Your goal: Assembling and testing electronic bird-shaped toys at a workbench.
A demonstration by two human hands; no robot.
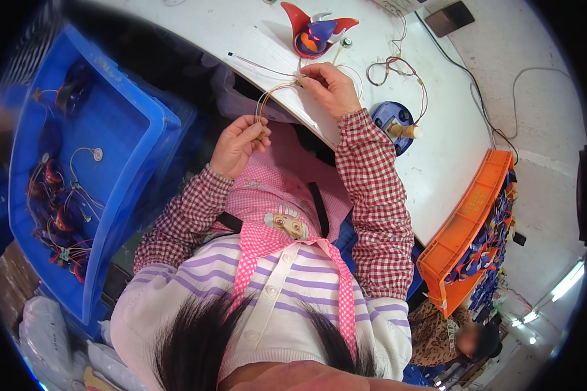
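Between my hands runs a loose bundle of thin orange, yellow and white wires (262, 103). My left hand (237, 144), held in front of the table edge, pinches the lower end of the wires; a small tan piece shows at its fingertips. Over the table's near edge, my right hand (332, 88) pinches the other end, where a small piece, maybe a circuit board, is mostly hidden by the fingers. From there a dark red lead (257, 65) stretches left to a small black plug. Just beyond my right hand stands a red and blue winged plastic part (314, 36) with a small round component (346, 43) beside it.
On the white table (450, 176), a round blue device (388, 117) with a beige cylinder lies right of my hand, near coiled wires (398, 62). A blue bin (127, 124) of wired parts stands left. An orange crate (466, 225) of parts and another person (437, 335) are right.
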